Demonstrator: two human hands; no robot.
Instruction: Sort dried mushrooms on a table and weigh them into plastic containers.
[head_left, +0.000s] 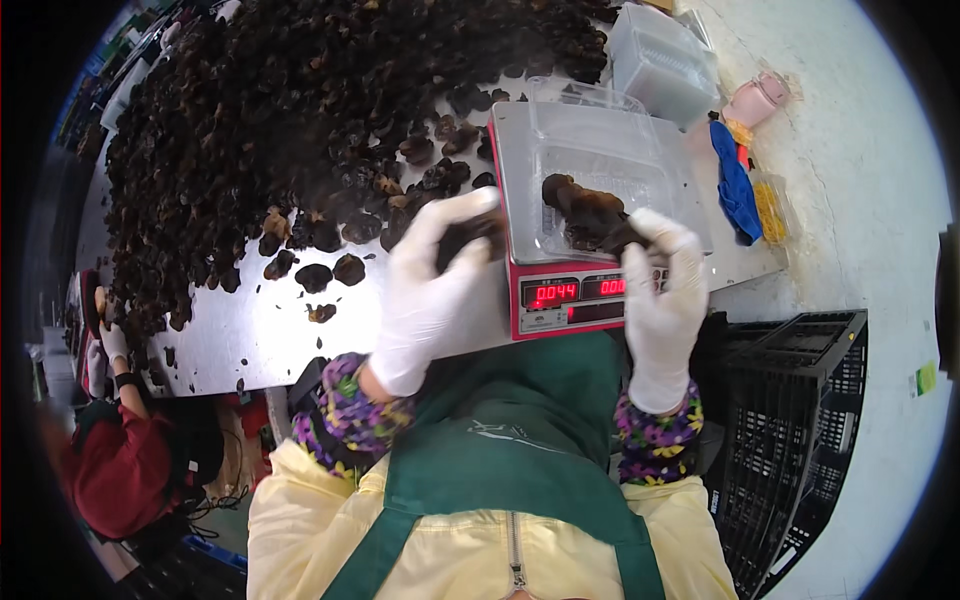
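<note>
A red digital scale (525, 319) with a steel top and lit red digits stands before me. On it lies an open clear plastic clamshell box (637, 157) with several dark brown wood ear mushrooms (589, 210) inside. My left hand (435, 292), in a white glove, holds dark mushroom pieces at the scale's left edge; they are blurred. My right hand (664, 300), gloved too, has its thumb and fingers on a dark piece at the box's near right corner. A large heap of the same mushrooms (285, 112) covers the steel table (345, 330) to the left and beyond.
Stacked clear plastic boxes (664, 67) stand behind the scale. At the right lie a pink bottle (757, 97), a blue cloth item (735, 184) and yellow rubber bands (769, 210). Black plastic crates (787, 420) stand at the lower right. A co-worker in red (127, 465) is at the far left.
</note>
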